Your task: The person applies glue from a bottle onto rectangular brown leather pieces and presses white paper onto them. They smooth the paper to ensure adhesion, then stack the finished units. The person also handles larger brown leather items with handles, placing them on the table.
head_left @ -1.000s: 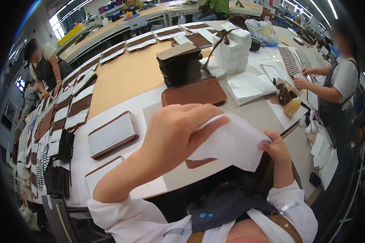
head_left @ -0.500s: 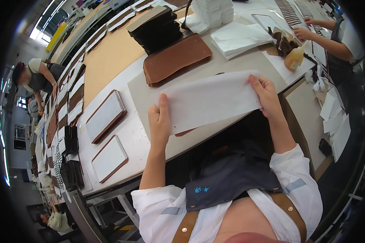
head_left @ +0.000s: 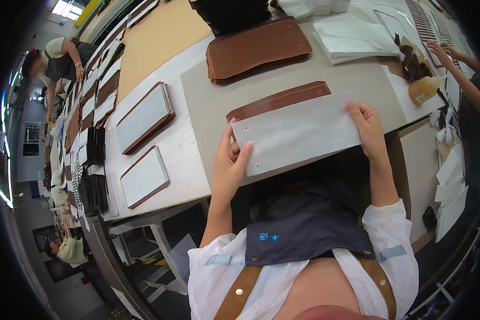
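Between my hands is a white rectangular sheet point(head_left: 301, 133) with small holes near its corners. My left hand point(head_left: 230, 165) pinches its left edge, thumb on top. The right edge is gripped by my right hand point(head_left: 369, 130), also with the thumb on the upper face. Beneath and beyond the sheet, a brown leather piece point(head_left: 282, 99) lies on the grey board point(head_left: 197, 96), its near part covered by the sheet. Farther off sits a stack of brown leather pieces point(head_left: 258, 48).
Left of the board lie brown pieces topped with white sheets point(head_left: 146, 120) and another such piece point(head_left: 144, 177). A white sheet stack point(head_left: 354, 40), a yellowish bottle point(head_left: 424, 89) and a black stack point(head_left: 229, 16) stand beyond. Co-workers are at the left and at the far right point(head_left: 464, 80).
The sheet has come lower and nearer the board's front edge, baring more of the brown piece beyond it. My left hand's fingers have shifted at the sheet's edge. The view has turned somewhat.
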### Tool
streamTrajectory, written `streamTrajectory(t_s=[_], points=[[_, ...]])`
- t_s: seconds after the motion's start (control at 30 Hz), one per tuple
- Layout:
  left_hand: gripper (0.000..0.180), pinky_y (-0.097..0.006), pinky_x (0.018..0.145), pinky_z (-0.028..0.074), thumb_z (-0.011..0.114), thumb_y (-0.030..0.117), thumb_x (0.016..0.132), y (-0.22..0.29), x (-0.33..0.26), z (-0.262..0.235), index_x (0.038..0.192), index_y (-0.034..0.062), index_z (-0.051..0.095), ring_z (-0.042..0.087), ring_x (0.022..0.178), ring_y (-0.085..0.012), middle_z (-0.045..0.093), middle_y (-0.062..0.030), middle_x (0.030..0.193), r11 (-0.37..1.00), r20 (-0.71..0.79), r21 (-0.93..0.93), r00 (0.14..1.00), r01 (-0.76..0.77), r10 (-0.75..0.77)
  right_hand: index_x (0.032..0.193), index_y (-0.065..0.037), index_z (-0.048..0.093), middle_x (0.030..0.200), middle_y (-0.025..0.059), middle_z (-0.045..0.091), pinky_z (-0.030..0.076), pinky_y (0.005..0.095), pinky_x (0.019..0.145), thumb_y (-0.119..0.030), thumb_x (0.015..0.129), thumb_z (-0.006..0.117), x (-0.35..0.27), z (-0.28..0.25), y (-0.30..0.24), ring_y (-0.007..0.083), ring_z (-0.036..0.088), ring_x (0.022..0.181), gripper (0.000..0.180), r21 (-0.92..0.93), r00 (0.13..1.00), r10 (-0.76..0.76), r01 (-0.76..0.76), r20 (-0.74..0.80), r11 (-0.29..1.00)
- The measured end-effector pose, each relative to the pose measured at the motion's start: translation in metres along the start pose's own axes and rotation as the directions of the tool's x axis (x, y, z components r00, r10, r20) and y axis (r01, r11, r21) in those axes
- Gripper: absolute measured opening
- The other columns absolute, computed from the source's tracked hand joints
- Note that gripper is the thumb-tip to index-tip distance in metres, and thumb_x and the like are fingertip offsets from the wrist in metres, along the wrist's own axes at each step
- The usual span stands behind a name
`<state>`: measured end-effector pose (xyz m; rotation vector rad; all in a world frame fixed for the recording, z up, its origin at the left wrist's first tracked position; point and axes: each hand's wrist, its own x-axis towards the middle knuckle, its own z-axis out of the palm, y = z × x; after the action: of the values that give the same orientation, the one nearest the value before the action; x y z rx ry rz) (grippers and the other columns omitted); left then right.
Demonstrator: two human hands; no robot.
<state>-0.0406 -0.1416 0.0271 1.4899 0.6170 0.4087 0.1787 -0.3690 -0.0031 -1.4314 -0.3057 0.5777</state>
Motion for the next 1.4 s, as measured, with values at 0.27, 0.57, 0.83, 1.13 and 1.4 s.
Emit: streamTrajectory(t_s=[0.27,0.57,0.83,1.13,1.4], points=[[0.047,-0.026,0.055,0.039,0.068,0.015,0.093,-0.025,0.003,-0.007,0.140,0.0167,0.058,0.043,0.055,-0.0110,0.049,-0.0051,0.061,0.799,-0.098,0.595,0.978,-0.091,0.184,0.100,0.000,0.067,0.081,-0.0026,0.066,0.043,0.0192,0.061,-0.024,0.102,0.060,0.017,0.014,0.003,0.0004,0.053,0.068,0.025,-0.181,0.999,-0.045,0.043,-0.010,0.983],[0.030,-0.028,0.054,0.037,0.070,0.017,0.092,-0.028,0.019,-0.015,0.122,0.0127,0.072,0.040,0.055,-0.0122,0.044,-0.0051,0.062,0.795,-0.196,0.607,0.964,-0.022,0.177,0.095,0.000,0.065,0.074,-0.0076,0.056,0.035,0.0190,0.057,-0.022,0.101,0.060,0.034,0.032,-0.003,-0.0009,0.042,0.066,0.023,-0.357,0.992,-0.125,0.124,0.021,0.926],[0.032,-0.027,0.053,0.037,0.072,0.017,0.091,-0.033,0.024,-0.016,0.122,0.0092,0.071,0.039,0.055,-0.0099,0.043,-0.0032,0.060,0.777,-0.199,0.629,0.959,-0.032,0.200,0.087,-0.001,0.061,0.072,-0.0085,0.051,0.032,0.0186,0.055,-0.022,0.101,0.061,0.041,0.033,0.005,-0.0005,0.039,0.064,0.025,-0.385,0.988,-0.151,0.136,-0.009,0.913],[0.034,-0.027,0.053,0.038,0.072,0.017,0.091,-0.032,0.025,-0.016,0.123,0.0087,0.071,0.039,0.054,-0.0107,0.043,-0.0037,0.059,0.757,-0.194,0.653,0.961,-0.024,0.198,0.090,0.000,0.062,0.072,-0.0077,0.053,0.034,0.0190,0.056,-0.021,0.101,0.061,0.042,0.033,0.004,-0.0006,0.041,0.065,0.024,-0.375,0.990,-0.137,0.123,-0.013,0.919],[0.035,-0.028,0.053,0.038,0.073,0.018,0.090,-0.030,0.026,-0.016,0.123,0.0089,0.071,0.039,0.053,-0.0114,0.042,-0.0044,0.058,0.738,-0.185,0.675,0.964,-0.016,0.191,0.101,0.002,0.065,0.076,-0.0032,0.063,0.037,0.0186,0.058,-0.018,0.101,0.060,0.037,0.042,-0.005,-0.0005,0.048,0.066,0.021,-0.322,0.994,-0.111,0.096,-0.026,0.942]])
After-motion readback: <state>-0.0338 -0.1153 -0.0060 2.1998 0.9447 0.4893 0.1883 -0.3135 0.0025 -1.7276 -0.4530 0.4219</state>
